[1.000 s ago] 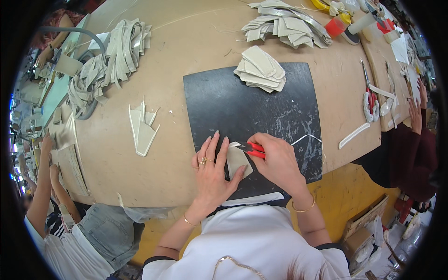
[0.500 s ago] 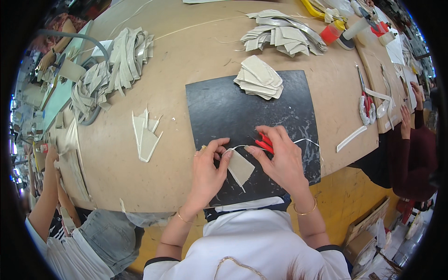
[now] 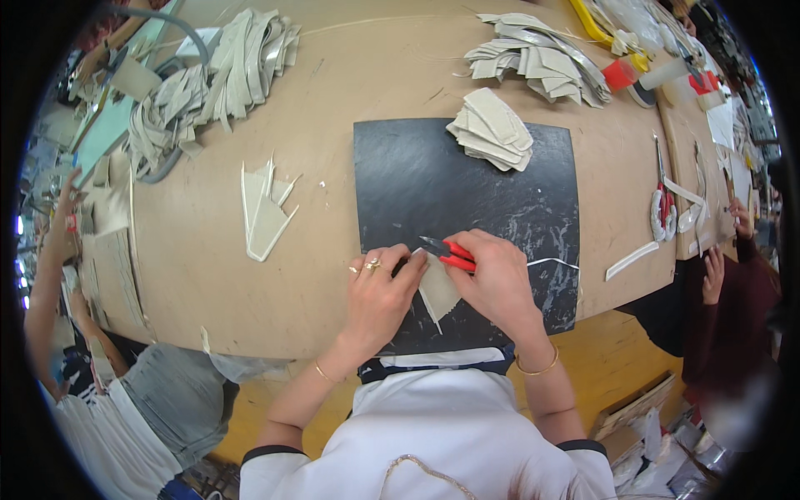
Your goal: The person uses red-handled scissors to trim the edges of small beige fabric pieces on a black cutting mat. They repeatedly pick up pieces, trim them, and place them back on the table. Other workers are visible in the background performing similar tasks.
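Over the black mat (image 3: 433,183), my left hand (image 3: 379,292) pinches the upper edge of a beige fabric piece (image 3: 438,292), which has a narrow pale strip along its side. My right hand (image 3: 498,279) is closed around red-handled thread snips (image 3: 457,255). Their dark blades point left, close to my left fingertips at the top of the piece. A thin white cord (image 3: 553,262) trails out to the right from beneath my right hand. My fingers hide part of the fabric's upper edge, so whether the blades touch it cannot be made out.
A stack of beige pieces (image 3: 492,131) rests on the mat's far edge. Trimmed pieces (image 3: 268,212) lie to the left. Bundles of strips (image 3: 246,67) and a fabric pile (image 3: 542,62) sit farther back. Red-handled scissors (image 3: 662,204) lie right. Other people stand at both sides.
The snips have turned in my right hand, their blades now pointing left beside my left fingertips. Both hands have drawn closer together, covering more of the fabric piece. The whole view has shifted slightly.
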Demonstrator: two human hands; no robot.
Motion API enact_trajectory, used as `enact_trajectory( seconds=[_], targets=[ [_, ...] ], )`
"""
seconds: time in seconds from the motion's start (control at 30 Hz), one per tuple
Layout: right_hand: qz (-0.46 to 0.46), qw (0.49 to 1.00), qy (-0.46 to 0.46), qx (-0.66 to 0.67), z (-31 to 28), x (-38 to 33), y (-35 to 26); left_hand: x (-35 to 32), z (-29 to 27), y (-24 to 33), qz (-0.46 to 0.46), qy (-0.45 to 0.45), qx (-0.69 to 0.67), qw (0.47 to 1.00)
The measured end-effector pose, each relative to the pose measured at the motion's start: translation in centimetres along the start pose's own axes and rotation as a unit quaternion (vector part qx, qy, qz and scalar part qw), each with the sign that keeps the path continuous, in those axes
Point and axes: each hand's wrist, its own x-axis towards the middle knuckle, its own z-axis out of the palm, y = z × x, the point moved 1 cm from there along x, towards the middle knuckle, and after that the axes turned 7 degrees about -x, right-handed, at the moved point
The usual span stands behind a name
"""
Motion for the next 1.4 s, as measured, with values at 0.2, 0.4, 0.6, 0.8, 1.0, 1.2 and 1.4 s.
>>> enact_trajectory(
  seconds=[0.2, 0.4, 0.6, 0.8, 1.0, 1.2, 1.4],
  targets=[
    [-0.064, 0.998, 0.003, 0.031, 0.3, -1.4, 1.2, -0.5, 0.0, -0.7, 0.07, -0.032, 0.068, 0.995],
    [-0.116, 0.992, 0.003, -0.049, 1.4, -2.9, 1.1, -0.2, -0.2, -0.8, 0.1, -0.034, 0.103, 0.989],
    [-0.133, 0.987, 0.022, -0.083, 1.7, -3.4, 1.3, -0.3, -0.1, -0.8, 0.101, -0.033, 0.105, 0.989],
    [-0.146, 0.984, 0.013, -0.104, 1.7, -3.3, 1.5, -0.3, -0.1, -0.8, 0.098, -0.033, 0.11, 0.989],
    [-0.163, 0.977, 0.021, -0.14, 1.5, -3.3, 1.1, -0.3, 0.0, -0.8, 0.097, -0.033, 0.111, 0.988],
    [-0.163, 0.971, 0.025, -0.171, 1.6, -3.4, 0.7, -0.4, 0.1, -0.9, 0.115, -0.022, 0.117, 0.986],
    [-0.158, 0.973, -0.006, -0.17, 1.4, -3.5, 0.6, -0.1, -0.1, -1.0, 0.116, -0.041, 0.122, 0.985]
  ],
)
